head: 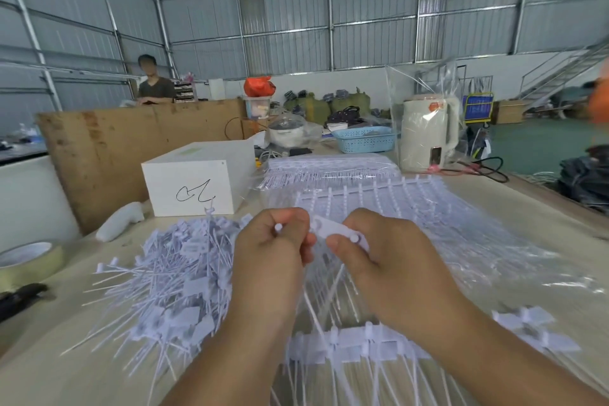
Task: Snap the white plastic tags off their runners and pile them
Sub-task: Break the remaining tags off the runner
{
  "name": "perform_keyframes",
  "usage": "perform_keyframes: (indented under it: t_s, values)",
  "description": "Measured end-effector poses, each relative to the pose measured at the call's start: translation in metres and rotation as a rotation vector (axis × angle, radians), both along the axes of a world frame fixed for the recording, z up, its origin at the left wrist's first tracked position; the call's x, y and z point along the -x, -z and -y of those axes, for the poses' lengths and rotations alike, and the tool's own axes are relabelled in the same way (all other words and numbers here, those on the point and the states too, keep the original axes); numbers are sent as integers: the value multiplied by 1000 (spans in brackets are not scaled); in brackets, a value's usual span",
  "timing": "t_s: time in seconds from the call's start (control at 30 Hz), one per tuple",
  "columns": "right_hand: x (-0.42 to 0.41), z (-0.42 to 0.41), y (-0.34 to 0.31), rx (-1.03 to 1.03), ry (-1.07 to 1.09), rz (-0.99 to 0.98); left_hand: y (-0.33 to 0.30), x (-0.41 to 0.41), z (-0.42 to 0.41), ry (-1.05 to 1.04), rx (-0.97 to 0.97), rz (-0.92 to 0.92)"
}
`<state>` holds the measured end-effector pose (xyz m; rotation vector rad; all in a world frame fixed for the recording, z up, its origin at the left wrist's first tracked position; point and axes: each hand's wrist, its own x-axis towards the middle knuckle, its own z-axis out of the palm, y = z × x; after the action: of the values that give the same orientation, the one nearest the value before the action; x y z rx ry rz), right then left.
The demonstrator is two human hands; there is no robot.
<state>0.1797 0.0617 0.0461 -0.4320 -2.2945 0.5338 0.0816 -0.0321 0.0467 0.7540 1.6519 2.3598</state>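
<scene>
Head view, hands: the left hand and the right hand are up together at centre frame, fingers of both curled in and pinching one piece between them.
Left hand: thumb and fingers clamp a small white nub of the piece, knuckles toward the camera.
Right hand: thumb presses on the flat white tag, fingers wrapped behind it, gripping tight.
Tag in play: it sits between the two hands, raised above the table, its thin tails hanging down toward the runner strip below the wrists.
Runner strip: lies across the table just under the forearms, a row of tags joined along it, tails fanning toward the camera.
Pile: a heap of loose snapped-off tags spreads on the table left of the left hand, tails sticking out every way.
Unworked stock: sheets of tags in clear plastic wrap lie beyond the hands and out to the right.
Behind the pile: a white box with a black scribble on its front.
Left edge: a roll of tape rests on the table.
Far side: a pale kettle under a clear bag, a blue basket beside it.
Background: a person in a dark shirt stands behind a brown board.
</scene>
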Motion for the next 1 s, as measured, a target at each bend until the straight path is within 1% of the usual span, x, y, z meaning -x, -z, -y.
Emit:
perform_keyframes:
  t_s: [0.13, 0.27, 0.33, 0.4, 0.43, 0.47, 0.53, 0.57, 0.6, 0.63, 0.7, 0.77, 0.9, 1.0]
  values:
    - [4, 9, 1, -52, 5, 9, 2, 2, 1, -110, -20, 12]
    - [7, 9, 1, -101, 26, 18, 6, 3, -3, -136, -8, 67]
    - [5, 9, 1, -130, 34, 21, 4, 13, 0, -214, 0, 91]
    - [-1, 4, -2, -118, 56, -13, 1, 34, 8, -305, -27, 169]
    - [-4, 0, -3, -69, 34, -25, -1, 43, 13, -311, -40, 188]
    - [-7, -4, -4, 23, -35, -30, -3, 48, 16, -288, -18, 159]
    - [-10, -9, -5, 277, -249, 0, -3, 41, 15, -165, 141, -39]
    - [-11, -12, -4, 348, -327, 39, -2, 33, 12, -58, 210, -142]
    - [-12, -14, -3, 367, -372, 80, -1, 23, 9, 76, 241, -200]
    - [-12, -15, -2, 362, -398, 105, -1, 15, 8, 208, 246, -214]
    - [-12, -18, -2, 364, -422, 116, -3, 10, 8, 395, 240, -183]
    - [-13, -20, -1, 349, -418, 98, -5, 13, 11, 487, 238, -174]
    - [-15, -20, -3, 411, -478, 65, -2, 14, 15, 620, 301, -306]
    - [-17, -23, -6, 336, -478, 113, -1, 14, 17, 651, 264, -315]
